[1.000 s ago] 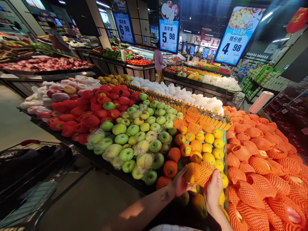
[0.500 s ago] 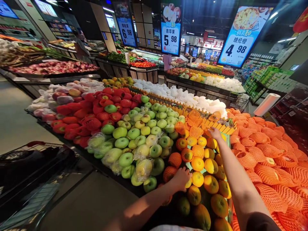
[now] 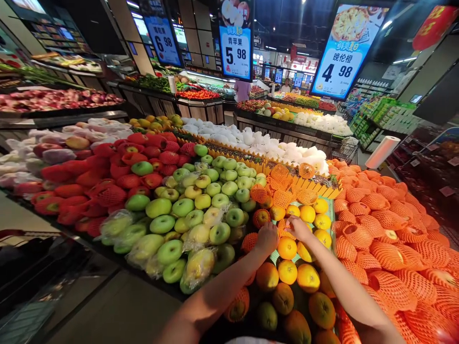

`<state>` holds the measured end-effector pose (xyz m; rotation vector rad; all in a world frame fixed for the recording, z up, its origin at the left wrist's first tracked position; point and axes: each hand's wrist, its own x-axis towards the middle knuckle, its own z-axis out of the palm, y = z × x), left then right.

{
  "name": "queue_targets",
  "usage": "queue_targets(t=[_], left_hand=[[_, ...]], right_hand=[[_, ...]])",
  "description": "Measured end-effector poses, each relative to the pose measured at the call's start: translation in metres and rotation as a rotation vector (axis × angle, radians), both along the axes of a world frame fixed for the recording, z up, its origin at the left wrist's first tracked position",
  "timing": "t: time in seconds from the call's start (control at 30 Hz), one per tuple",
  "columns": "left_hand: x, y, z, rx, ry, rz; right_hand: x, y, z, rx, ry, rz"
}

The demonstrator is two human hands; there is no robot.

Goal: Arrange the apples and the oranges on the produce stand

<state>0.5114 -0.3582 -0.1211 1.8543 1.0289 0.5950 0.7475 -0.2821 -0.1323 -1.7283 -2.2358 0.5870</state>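
I look down on a supermarket fruit stand. My left hand [image 3: 266, 237] and my right hand [image 3: 297, 228] meet over a pile of bare oranges [image 3: 288, 270], both on an orange wrapped in orange foam net [image 3: 284, 228]. The fingers of each hand curl around that netted fruit; how firmly they hold it is hard to see. More netted oranges [image 3: 283, 197] lie just behind the hands, against a yellow divider [image 3: 315, 182].
Green apples [image 3: 201, 205], some bagged, lie left of the oranges; red netted apples [image 3: 118, 167] lie further left. A big heap of orange foam nets [image 3: 387, 239] fills the right. A shopping cart [image 3: 21, 267] stands lower left. Price boards [image 3: 234, 45] hang above; people stand far behind.
My right hand has drawn back from the far divider to the middle of the orange pile. My left hand has moved forward to meet it on a netted orange.
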Motion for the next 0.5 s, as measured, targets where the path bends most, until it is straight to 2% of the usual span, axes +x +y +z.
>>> queue_targets(t=[0.07,0.13,0.3,0.37,0.5], left_hand=[[-0.001,-0.004,0.005,0.021,-0.053,0.000],[-0.006,-0.011,0.009,0.039,-0.093,-0.010],[-0.024,-0.023,0.006,0.044,-0.079,-0.016],[-0.020,-0.013,0.001,0.072,0.006,0.030],[0.005,0.026,-0.006,0.124,0.280,0.177]], right_hand=[[0.003,-0.015,-0.002,-0.017,0.003,0.012],[0.007,-0.025,-0.006,-0.031,-0.014,-0.037],[0.013,-0.022,-0.012,-0.051,-0.104,-0.248],[0.013,-0.015,-0.010,-0.056,-0.144,-0.261],[0.003,0.001,-0.002,-0.056,-0.202,-0.199]])
